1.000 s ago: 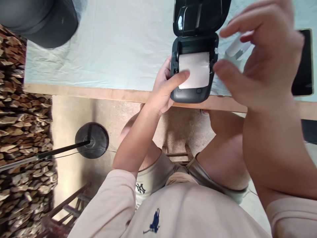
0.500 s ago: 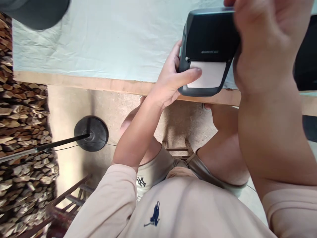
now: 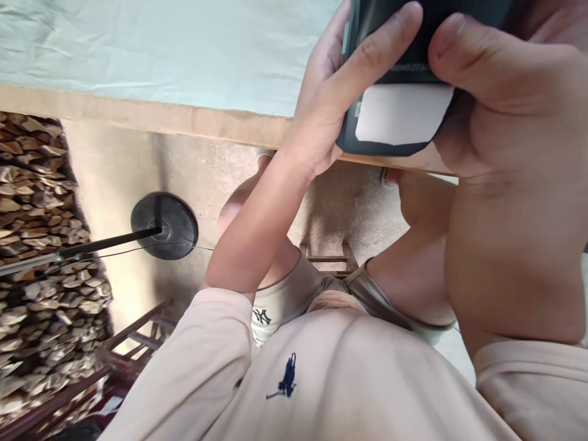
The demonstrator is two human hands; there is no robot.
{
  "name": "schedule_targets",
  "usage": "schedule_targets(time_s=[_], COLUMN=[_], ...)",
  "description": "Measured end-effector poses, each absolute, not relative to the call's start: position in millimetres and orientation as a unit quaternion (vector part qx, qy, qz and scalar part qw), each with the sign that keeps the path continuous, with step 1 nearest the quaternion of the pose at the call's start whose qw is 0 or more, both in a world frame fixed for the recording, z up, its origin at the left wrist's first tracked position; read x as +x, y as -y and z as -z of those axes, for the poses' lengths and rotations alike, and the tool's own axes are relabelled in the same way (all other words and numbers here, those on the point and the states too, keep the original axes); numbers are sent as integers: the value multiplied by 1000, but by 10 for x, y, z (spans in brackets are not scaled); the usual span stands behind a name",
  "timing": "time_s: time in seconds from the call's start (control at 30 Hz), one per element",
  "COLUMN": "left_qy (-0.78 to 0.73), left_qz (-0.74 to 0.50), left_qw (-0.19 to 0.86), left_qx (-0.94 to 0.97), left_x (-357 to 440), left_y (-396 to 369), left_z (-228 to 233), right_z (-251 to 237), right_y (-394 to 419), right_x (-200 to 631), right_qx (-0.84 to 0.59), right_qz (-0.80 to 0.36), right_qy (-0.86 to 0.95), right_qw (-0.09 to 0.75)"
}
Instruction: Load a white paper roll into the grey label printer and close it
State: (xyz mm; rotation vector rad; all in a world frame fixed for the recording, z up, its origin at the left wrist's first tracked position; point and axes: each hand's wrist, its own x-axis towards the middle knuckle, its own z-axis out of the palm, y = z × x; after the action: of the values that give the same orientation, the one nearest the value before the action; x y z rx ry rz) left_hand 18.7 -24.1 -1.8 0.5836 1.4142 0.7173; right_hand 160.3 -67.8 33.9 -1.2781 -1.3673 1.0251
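A dark handheld label printer (image 3: 404, 73) is at the upper right, over the table's front edge, its top cut off by the frame. A blank white label (image 3: 404, 115) shows at its near end. My left hand (image 3: 337, 82) grips the printer's left side, with the thumb lying across the black cover. On the other side my right hand (image 3: 509, 98) is wrapped around it, its thumb pressed on the cover close to the left thumb. The fingers beneath the printer are mostly hidden.
A table (image 3: 184, 55) with a pale blue cloth and wooden edge (image 3: 184, 119) spans the top. Below it stand a round black base (image 3: 177, 229) with a pole and a thin cable. Stacked firewood (image 3: 32, 202) lines the left, near a dark wooden chair frame (image 3: 124, 343).
My right hand has come down from the printer's far end onto its right side. My left thumb has shifted from the white label up onto the black cover. The view has shifted.
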Motion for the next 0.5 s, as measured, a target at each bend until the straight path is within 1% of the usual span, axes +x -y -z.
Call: schedule_targets(time_s=[0.1,0.2,0.27,0.33,0.37,0.4,0.43,0.5], left_qy=[-654,-563,-493,-501,-522,-560,-585,-625], left_qz=[-310,-363,-396,-417,-442,-500,-533,-542], left_qw=[622,611,621,630,617,567,539,501], left_qx=[300,422,463,421,389,338,290,254], left_x=[209,288,414,623,745,860,952,1019], left_y=[242,287,306,280,249,210,170,113], left_z=[-1,-101,-181,-220,-215,-194,-164,-108], right_z=[-279,-124,-25,37,53,60,63,67], right_y=[659,599,573,568,572,577,582,585], right_x=[1612,1619,1613,1607,1607,1609,1615,1636], right_qx=[-545,-562,-589,-599,-597,-593,-588,-591], right_qz=[-388,-341,-309,-294,-291,-288,-284,-271], right_qy=[572,579,581,587,593,598,603,613], right_qw=[474,482,469,458,456,456,458,449])
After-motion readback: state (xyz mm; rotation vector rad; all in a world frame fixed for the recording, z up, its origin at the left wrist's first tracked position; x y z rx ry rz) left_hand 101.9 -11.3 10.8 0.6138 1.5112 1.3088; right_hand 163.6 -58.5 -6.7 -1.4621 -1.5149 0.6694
